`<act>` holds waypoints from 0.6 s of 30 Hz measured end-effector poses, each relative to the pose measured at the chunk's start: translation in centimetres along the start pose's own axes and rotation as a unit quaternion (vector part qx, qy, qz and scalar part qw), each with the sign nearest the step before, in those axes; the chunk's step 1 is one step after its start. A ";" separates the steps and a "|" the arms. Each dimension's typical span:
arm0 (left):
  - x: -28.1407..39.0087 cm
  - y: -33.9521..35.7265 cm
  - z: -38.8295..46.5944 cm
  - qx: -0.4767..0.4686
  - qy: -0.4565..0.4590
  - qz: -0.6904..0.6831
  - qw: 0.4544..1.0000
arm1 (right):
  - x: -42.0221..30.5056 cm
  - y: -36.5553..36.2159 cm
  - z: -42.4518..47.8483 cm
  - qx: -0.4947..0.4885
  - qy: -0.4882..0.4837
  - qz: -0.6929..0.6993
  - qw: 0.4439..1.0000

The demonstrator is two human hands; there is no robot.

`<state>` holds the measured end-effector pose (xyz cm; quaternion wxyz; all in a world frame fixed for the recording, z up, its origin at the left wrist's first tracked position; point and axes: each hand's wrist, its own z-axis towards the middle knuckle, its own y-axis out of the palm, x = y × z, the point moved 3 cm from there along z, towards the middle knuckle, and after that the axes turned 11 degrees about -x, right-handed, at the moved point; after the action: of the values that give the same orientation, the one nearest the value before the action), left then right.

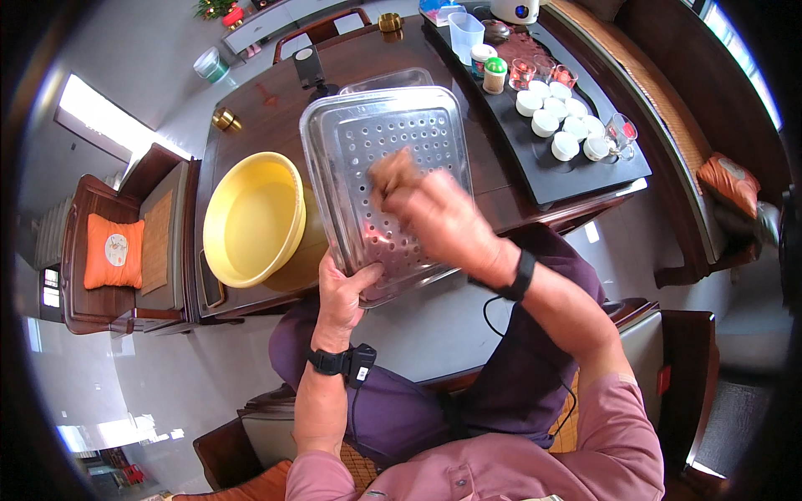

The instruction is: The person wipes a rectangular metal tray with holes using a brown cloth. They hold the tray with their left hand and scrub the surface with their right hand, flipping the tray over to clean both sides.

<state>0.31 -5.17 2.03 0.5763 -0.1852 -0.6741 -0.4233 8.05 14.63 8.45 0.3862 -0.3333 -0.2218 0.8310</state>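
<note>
My left hand grips the near left corner of a perforated stainless steel tray, thumb on top. The tray is held up at the table's edge, above my lap. Against its holed surface, my right hand holds a crumpled brown cloth or pad; both are blurred, and its exact kind cannot be told. A yellow plastic basin stands on the table left of the tray, with what looks like clear liquid inside. Behind the held tray, part of another clear or metal tray shows.
The dark wooden table bears a phone stand and a phone near its left edge. At right, a black tea tray carries several white cups, glass cups and a toothpick holder.
</note>
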 end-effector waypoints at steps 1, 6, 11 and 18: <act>-0.2 -0.1 0.2 -0.001 -0.005 0.007 1.000 | -0.8 1.5 -0.6 -0.066 -0.044 -0.015 0.997; -0.3 0.4 -0.2 -0.005 -0.020 0.023 1.000 | 2.0 -0.8 0.1 0.024 0.043 -0.103 0.993; -0.3 0.9 -0.2 -0.047 -0.032 0.066 0.996 | 3.9 -2.7 1.0 0.156 0.132 -0.127 0.971; -0.3 0.8 -0.4 -0.032 -0.086 0.128 0.987 | -2.1 0.8 0.3 -0.087 -0.106 -0.085 0.987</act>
<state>1.22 -4.94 1.99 0.5598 -0.3241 -0.6778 -0.3496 8.49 12.46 8.99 0.3997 -0.2558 -0.3602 0.8031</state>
